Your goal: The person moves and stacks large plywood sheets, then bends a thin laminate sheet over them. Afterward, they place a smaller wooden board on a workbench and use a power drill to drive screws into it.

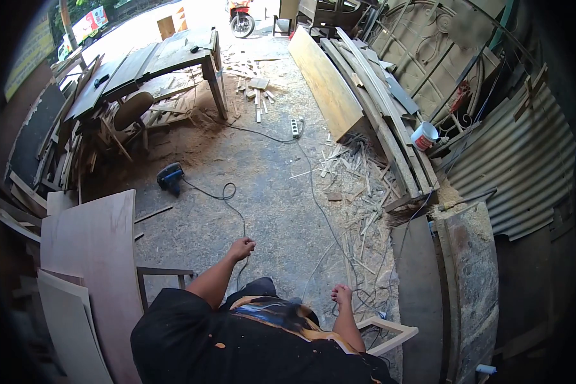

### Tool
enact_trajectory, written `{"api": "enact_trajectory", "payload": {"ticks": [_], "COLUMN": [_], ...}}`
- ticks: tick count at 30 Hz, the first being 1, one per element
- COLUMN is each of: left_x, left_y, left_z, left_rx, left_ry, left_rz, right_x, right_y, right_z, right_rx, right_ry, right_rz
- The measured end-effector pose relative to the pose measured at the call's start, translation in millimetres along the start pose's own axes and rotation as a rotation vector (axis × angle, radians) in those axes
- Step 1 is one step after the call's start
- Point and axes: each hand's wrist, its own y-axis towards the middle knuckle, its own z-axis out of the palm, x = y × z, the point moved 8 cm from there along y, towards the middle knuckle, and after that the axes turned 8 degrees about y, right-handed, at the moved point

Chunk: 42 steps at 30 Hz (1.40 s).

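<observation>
My left hand (242,248) is held out in front of me over the concrete floor, its fingers curled in, with nothing showing in them. A dark power cord (244,224) runs behind it in this view, coming from a blue and black power tool (170,178) that lies on the floor ahead to the left. Lower down on the right, my right hand (342,294) is also closed, its fingers bent toward the palm and no object showing. Close to my right forearm stands a pale wooden frame (393,339), with cords on the floor beside it.
A power strip (295,128) lies on the floor ahead. Wood scraps (358,179) and shavings litter the right side beside stacked boards (381,109) and a white bucket (424,136). A wooden workbench (153,57) stands at far left; plywood sheets (89,249) lean nearer on the left.
</observation>
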Motion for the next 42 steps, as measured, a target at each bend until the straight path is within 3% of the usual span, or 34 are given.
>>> {"api": "enact_trajectory", "payload": {"ticks": [4, 9, 13, 16, 21, 24, 31, 33, 37, 39, 40, 42], "left_x": [1.8, 81.9, 159.2, 167.5, 130.6, 92.9, 11.4, -1.5, -41.3, -39.7, -31.3, -37.4], "left_y": [14.2, 26.0, 44.1, 64.5, 131.3, 168.7, 269.2, 285.2, 329.1, 349.6, 353.5, 378.3], "left_z": [-0.6, -35.8, -85.6, -134.8, -203.8, -229.3, -216.8, -201.3, -232.3, -256.5, -267.5, -293.9], "left_rx": [-0.013, -0.118, -0.147, -0.190, -0.217, -0.201, -0.023, 0.047, 0.058, -0.015, -0.085, -0.058], "left_ry": [-0.011, -0.059, -0.117, -0.179, -0.273, -0.295, -0.255, -0.196, -0.126, -0.189, -0.272, -0.269], "left_rz": [0.035, -0.152, -0.439, -0.474, -0.407, -0.350, -0.238, -0.240, -0.246, -0.349, -0.450, -0.457], "right_x": [-22.2, 4.8, 65.1, 106.4, 186.9, 211.2, 234.9, 225.8, 234.0, 268.5, 292.1, 347.6], "right_y": [10.0, 21.7, 69.4, 113.1, 124.7, 121.1, 162.5, 197.0, 269.1, 288.0, 302.7, 332.6], "right_z": [55.1, 153.0, 205.8, 225.7, 302.9, 352.5, 407.3, 402.9, 406.3, 430.7, 451.8, 502.9], "right_rx": [0.165, 0.385, 0.315, 0.216, 0.146, 0.214, 0.241, 0.234, 0.159, 0.160, 0.198, 0.250], "right_ry": [-0.222, -0.380, -0.392, -0.269, -0.226, -0.253, -0.351, -0.332, -0.419, -0.538, -0.522, -0.523], "right_rz": [0.085, 0.116, 0.052, 0.037, -0.017, -0.036, -0.027, 0.046, 0.153, 0.224, 0.188, 0.090]}}
